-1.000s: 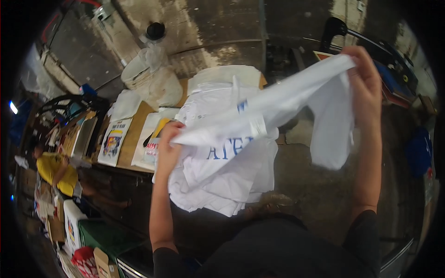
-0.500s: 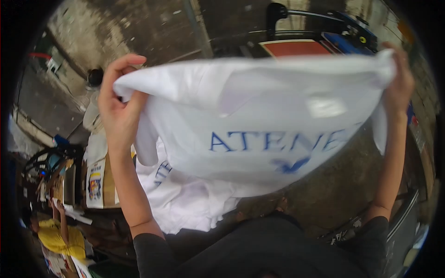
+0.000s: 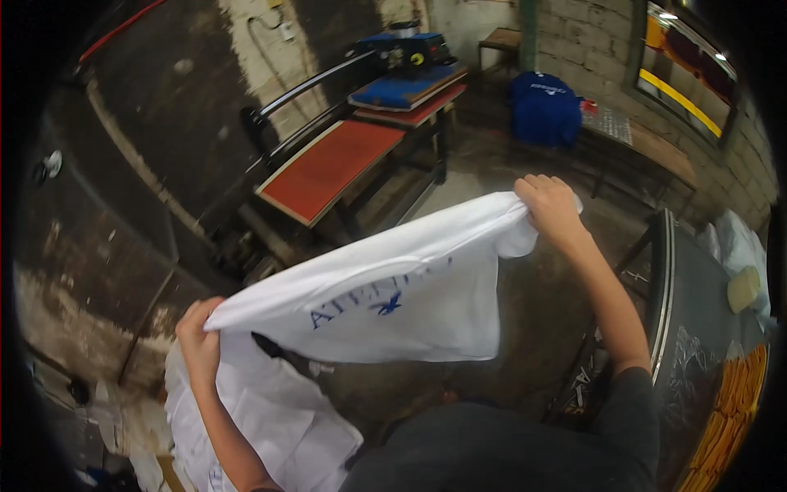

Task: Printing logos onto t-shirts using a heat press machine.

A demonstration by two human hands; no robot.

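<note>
A white T-shirt (image 3: 426, 316) with blue printed lettering and a small blue emblem is stretched between my two hands. My left hand (image 3: 199, 340) grips one end of it, fingers closed round the cloth, low on the left. Higher up on the right, my right hand (image 3: 551, 210) is closed over the other end, and a bunched fold pokes out past the fingers. From the taut upper edge the printed part hangs down. Below my left forearm lies a heap of white shirts (image 3: 270, 418).
A heat press with a red flat bed (image 3: 332, 168) and a blue press head (image 3: 410, 86) stands ahead. Farther right, a blue bundle (image 3: 545, 111) sits by a low bench (image 3: 648, 148). At my right is a dark table (image 3: 697, 361) bearing orange folded pieces (image 3: 730, 418).
My view has swung right, bringing the heat press and right-hand table into fuller sight. The shirt is now pulled tauter and slants, its right end higher. Both hands still hold it.
</note>
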